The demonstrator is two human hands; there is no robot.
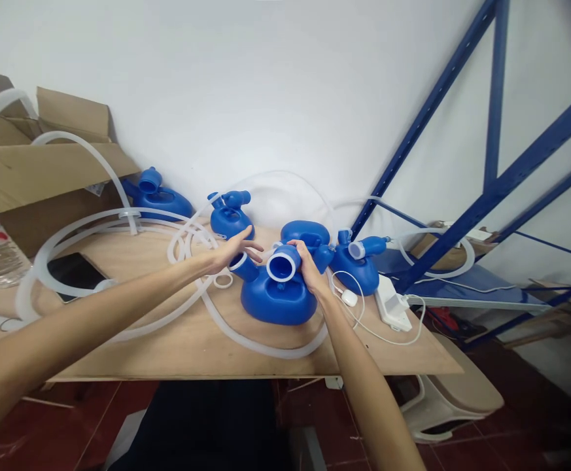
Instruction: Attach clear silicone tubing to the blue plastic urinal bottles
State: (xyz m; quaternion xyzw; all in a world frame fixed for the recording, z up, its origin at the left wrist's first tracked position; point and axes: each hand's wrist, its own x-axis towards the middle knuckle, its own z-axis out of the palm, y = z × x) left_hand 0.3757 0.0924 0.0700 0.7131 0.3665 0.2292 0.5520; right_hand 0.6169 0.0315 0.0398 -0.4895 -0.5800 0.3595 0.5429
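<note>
A blue plastic bottle (279,302) with two necks stands near the table's front edge. My right hand (307,265) wraps round its round neck piece, whose white-rimmed opening faces me. At the bottle's left neck is my left hand (239,252), fingers spread just above and behind the white-rimmed mouth. A small white ring (223,280) lies on the table left of the bottle. Clear tubing (265,348) curves in front of the bottle and runs left.
More blue bottles stand behind: far left (165,204), middle (229,221) and right (356,271). A cardboard box (50,176), black phone (76,273) and coiled tubing lie left. A white power strip (392,304), cable and blue metal rack (498,173) are right.
</note>
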